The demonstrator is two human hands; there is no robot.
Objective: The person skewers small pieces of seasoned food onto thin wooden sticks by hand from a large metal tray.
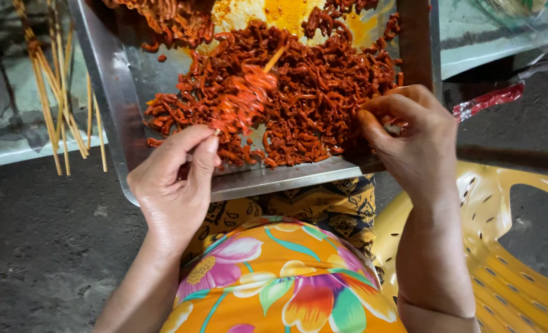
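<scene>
Head view, looking straight down: the left hand [175, 179] pinches the lower end of a bamboo skewer [244, 98] between thumb and curled fingers, closed tight on it. The skewer is loaded with red, sauce-coated meat strips along most of its length, blurred, with a bare pale tip showing at the top. Its long axis runs diagonally, from the left hand at lower left up to the right, out over the tray. The left wrist is bent back, knuckles toward the camera. The right hand [410, 139] hovers at the tray's right front corner, fingers bunched together, pinching a small reddish piece; the forearm rises steeply from below. Both hands work above a metal tray [120, 92] heaped with marinated meat strips [323, 92], with yellow oil pooled at the far side. To the left lie loose bamboo sticks [58, 105]. A yellow plastic chair [508, 271] stands at right.
</scene>
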